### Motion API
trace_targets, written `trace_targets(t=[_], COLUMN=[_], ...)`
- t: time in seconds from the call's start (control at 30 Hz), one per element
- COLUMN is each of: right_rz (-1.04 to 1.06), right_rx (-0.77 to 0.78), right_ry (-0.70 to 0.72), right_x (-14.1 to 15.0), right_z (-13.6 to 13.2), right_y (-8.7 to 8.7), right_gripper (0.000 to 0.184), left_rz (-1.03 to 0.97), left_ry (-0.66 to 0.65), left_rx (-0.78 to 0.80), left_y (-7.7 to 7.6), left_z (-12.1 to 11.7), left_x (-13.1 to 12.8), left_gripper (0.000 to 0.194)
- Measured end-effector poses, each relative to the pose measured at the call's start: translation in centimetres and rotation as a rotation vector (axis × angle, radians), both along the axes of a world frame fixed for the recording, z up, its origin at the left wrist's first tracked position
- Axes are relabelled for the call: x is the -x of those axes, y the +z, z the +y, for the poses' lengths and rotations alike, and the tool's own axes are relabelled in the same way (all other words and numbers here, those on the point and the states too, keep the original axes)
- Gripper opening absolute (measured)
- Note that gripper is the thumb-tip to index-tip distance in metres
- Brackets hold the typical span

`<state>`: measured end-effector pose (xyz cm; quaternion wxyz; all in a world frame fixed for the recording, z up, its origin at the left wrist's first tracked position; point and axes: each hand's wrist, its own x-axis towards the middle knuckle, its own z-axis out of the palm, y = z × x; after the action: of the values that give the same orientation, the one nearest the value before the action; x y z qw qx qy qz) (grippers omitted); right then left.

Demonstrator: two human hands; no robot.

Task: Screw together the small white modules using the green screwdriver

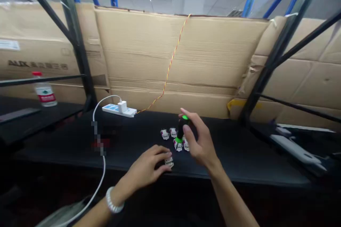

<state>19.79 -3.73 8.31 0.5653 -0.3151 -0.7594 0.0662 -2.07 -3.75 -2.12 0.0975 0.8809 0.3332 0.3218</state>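
My right hand [198, 138] grips a screwdriver [182, 129] with a black handle and green ends. It stands nearly upright, its lower end over a small white part with pinkish marks [177, 145]; whether the tip touches the part cannot be made out. Near the table's front edge, my left hand [153, 163] has its thumb and fingers closed round another small white part [168, 162]. Several similar parts lie close by, among them one at the left [164, 134] and one behind the screwdriver [173, 132]. My right fingers partly hide the group.
A white power strip [128, 111] with a plugged-in charger [122, 106] lies at the back left. Its white cable [103, 170] hangs over the front edge. Cardboard [213, 60] walls the black table's [239, 159] back. A water bottle [45, 90] stands far left.
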Motion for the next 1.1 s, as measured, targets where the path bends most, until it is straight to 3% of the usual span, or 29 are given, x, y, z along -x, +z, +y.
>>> trace_targets(t=[0.13,0.3,0.47,0.67,0.83,1.1], right_rz=[-0.021,-0.032,-0.008,-0.026,0.002,0.035], right_rx=[-0.012,0.021,-0.035,-0.04,-0.023,0.024], right_ry=[-0.081,0.024,-0.097,0.034,-0.051,0.055], right_x=[0.1,-0.1,0.1,0.2,0.5,0.0], right_z=[0.1,0.1,-0.1,-0.2,-0.3,0.2], right_y=[0.0,-0.2,-0.1,-0.2,-0.2,-1.1], right_gripper=[0.044,0.054,0.046,0.058,0.049,0.058], left_rz=[-0.003,0.005,0.002,0.004,-0.014,-0.019], left_ry=[0.009,0.004,0.017,0.025,0.019,0.007], left_rx=[0.005,0.013,0.043,0.074,0.121,0.193], left_y=[0.1,0.4,0.3,0.5,0.5,0.7], left_z=[0.0,-0.1,-0.3,-0.4,-0.4,-0.2], left_x=[0.0,0.0,0.1,0.2,0.3,0.6], left_gripper=[0.032,0.033,0.035,0.037,0.035,0.027])
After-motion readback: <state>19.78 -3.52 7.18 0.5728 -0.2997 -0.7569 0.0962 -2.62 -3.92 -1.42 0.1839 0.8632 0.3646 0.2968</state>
